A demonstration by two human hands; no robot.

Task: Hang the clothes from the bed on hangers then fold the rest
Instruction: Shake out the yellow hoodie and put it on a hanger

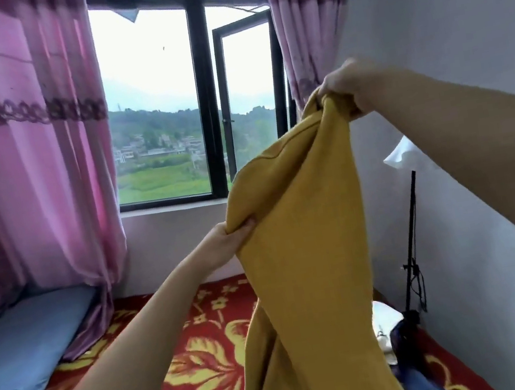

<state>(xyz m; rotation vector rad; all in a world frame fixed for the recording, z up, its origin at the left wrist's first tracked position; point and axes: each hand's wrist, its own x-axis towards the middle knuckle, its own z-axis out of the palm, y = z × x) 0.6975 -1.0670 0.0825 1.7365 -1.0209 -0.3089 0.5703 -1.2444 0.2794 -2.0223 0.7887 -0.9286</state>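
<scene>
A mustard-yellow garment [302,255] hangs in the air in front of me, over the bed. My right hand [347,86] grips its top corner, raised high near the right curtain. Lower and to the left, my left hand [226,240] pinches another bunched edge of the same garment. The cloth drapes down past the bottom of the view. Under it lies the bed's red blanket with yellow flowers [204,355]. No hanger is in sight.
A blue pillow [28,352] lies at the bed's left. Pink curtains [22,147] flank an open window [194,103]. A black stand [410,255] leans by the right wall. Dark and white clothes [397,338] lie at the bed's right edge.
</scene>
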